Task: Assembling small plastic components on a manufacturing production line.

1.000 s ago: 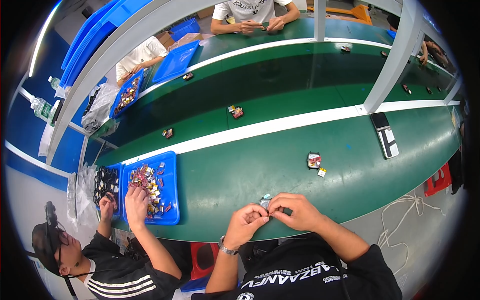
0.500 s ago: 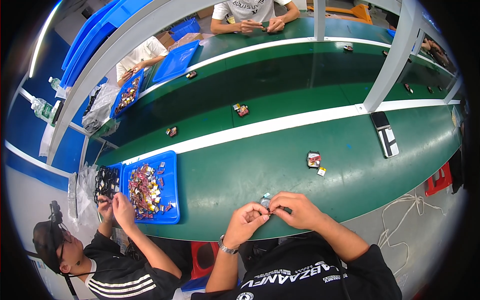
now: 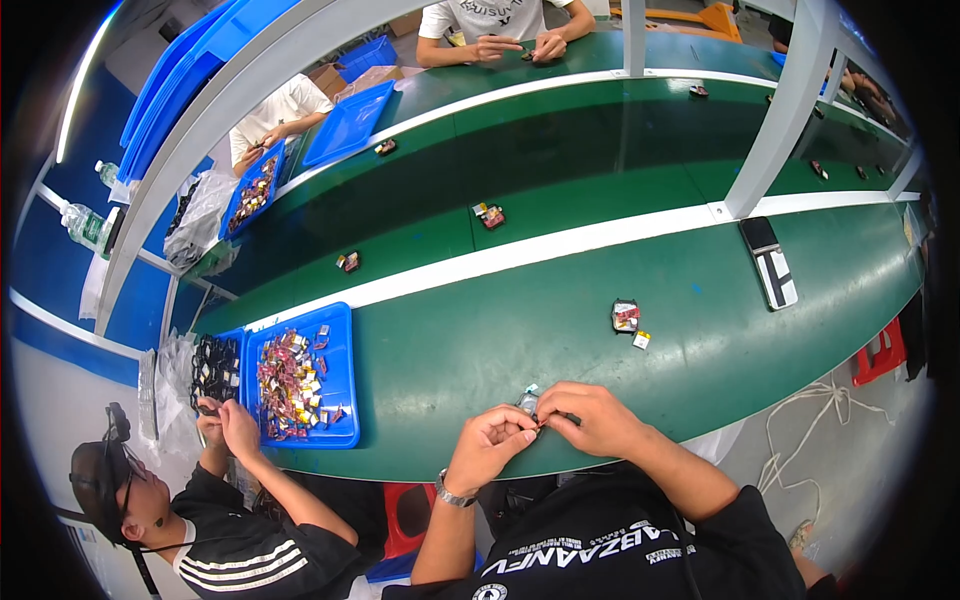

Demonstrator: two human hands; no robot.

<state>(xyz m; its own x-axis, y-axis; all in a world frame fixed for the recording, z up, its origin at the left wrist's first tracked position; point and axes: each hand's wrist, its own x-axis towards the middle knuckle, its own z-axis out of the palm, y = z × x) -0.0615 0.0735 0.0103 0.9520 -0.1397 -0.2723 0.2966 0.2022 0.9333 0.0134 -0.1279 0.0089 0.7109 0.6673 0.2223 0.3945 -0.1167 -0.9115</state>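
Note:
At the near edge of the green table, my left hand (image 3: 494,444) and my right hand (image 3: 588,415) meet, fingertips pinched together. Between them is a small dark part with a reddish strand (image 3: 541,421), mostly covered by the fingers. Just beyond the fingertips a small grey casing (image 3: 526,402) with a pale tab shows; I cannot tell whether it is held or lies on the table. Farther off to the right lies a black-framed piece with red and white parts (image 3: 626,316), beside a small silver-and-yellow battery (image 3: 641,340).
A blue tray (image 3: 352,400) of small wired batteries stands left, beside a tray of black casings (image 3: 214,368) where a co-worker's hands (image 3: 236,425) work. A black-and-white device (image 3: 769,265) lies right. Grey posts (image 3: 785,110) rise beyond. Small assemblies (image 3: 489,215) sit on the conveyor.
The assemblies on the conveyor have shifted slightly to the right. My hands keep nearly the same place and pinch. The co-worker's hands at the left have moved slightly lower.

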